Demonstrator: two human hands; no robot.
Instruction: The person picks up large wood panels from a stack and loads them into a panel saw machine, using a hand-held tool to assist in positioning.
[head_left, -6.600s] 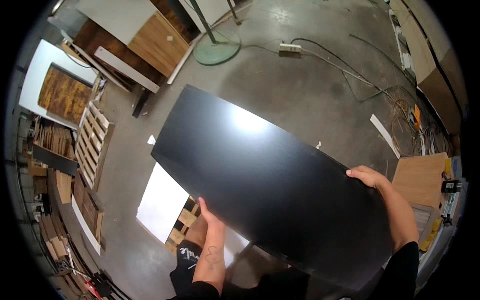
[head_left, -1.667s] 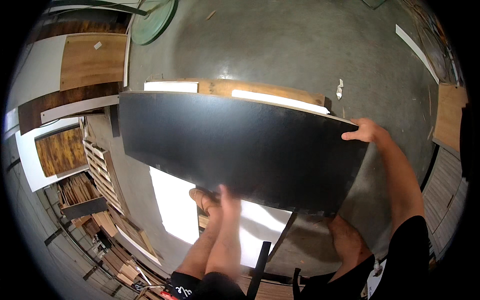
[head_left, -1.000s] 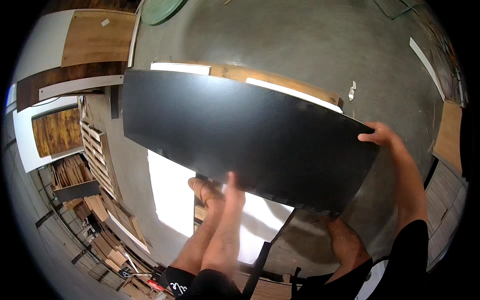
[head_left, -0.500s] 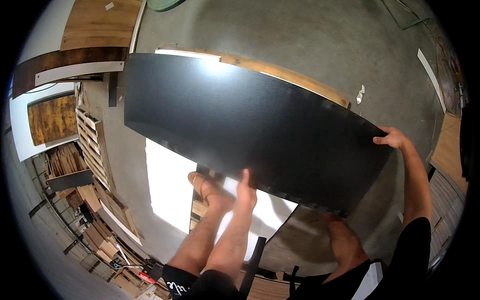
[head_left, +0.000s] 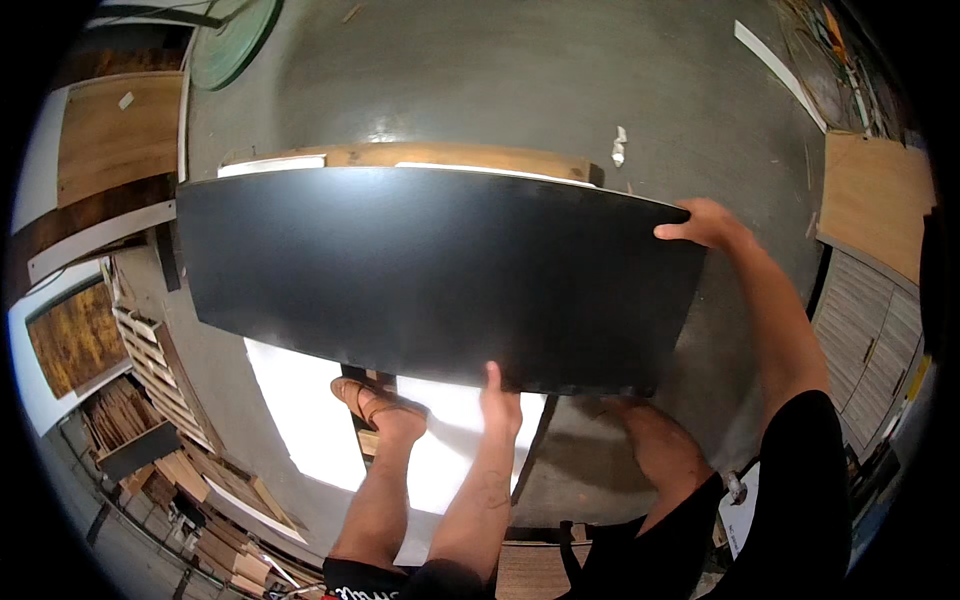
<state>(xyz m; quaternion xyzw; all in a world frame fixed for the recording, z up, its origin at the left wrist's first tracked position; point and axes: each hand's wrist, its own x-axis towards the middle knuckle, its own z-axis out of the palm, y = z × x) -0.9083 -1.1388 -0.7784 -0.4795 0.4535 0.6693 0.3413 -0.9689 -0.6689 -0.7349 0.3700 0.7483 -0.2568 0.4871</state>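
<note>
A large flat black board [head_left: 430, 270] spans the middle of the head view, held up in front of my legs. My left hand [head_left: 499, 405] grips its near long edge, thumb up on the black face and the fingers hidden beneath. At the far right corner my right hand [head_left: 703, 224] clasps the edge, its thumb lying on the face and its fingers behind. Below the board, white panels [head_left: 305, 420] lie on the floor beside and under my sandalled foot [head_left: 385, 410]. A wooden strip [head_left: 460, 157] and more white pieces show past the far edge.
Wooden pallets [head_left: 165, 380] and stacked wood offcuts [head_left: 110, 420] stand at the left. A grey slatted cabinet [head_left: 868, 335] with a light wood top is at the right. A round green object [head_left: 232, 45] lies at the upper left, a crumpled white scrap [head_left: 619, 147] on the floor.
The board has shifted left in view and levelled out, its right end turning toward the far side. Both hands keep their hold; the view has turned, showing more of the cabinet at the right.
</note>
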